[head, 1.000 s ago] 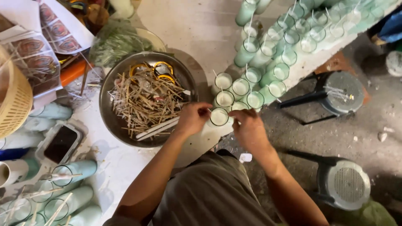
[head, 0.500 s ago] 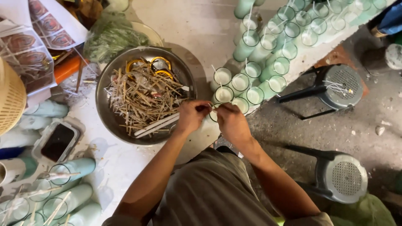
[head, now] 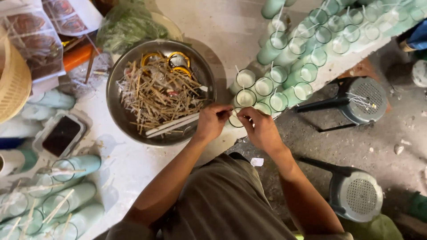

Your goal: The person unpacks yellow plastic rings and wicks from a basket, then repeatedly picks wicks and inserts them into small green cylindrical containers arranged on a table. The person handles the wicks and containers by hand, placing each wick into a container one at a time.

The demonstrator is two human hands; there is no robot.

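My left hand (head: 212, 120) and my right hand (head: 258, 126) meet over a glass candle cup (head: 235, 121) at the white table's edge. Both pinch a thin stick held across the cup's mouth. Next to the left hand stands a round metal bowl (head: 119, 116) full of short wooden sticks (head: 155, 95), with two white sticks at its near rim. Beyond my hands, several glass cups of pale green wax (head: 289, 58) with white wicks stand in rows.
More green candle cups (head: 58, 200) with sticks across them stand at the lower left. A phone in a grey case (head: 60, 135), a woven basket (head: 13, 84) and a green bag (head: 126, 26) lie around the bowl. Two grey stools (head: 362, 100) stand on the floor.
My hands have come together over the cup at the table edge; the right hand moved left toward the left hand, and both now pinch a stick.
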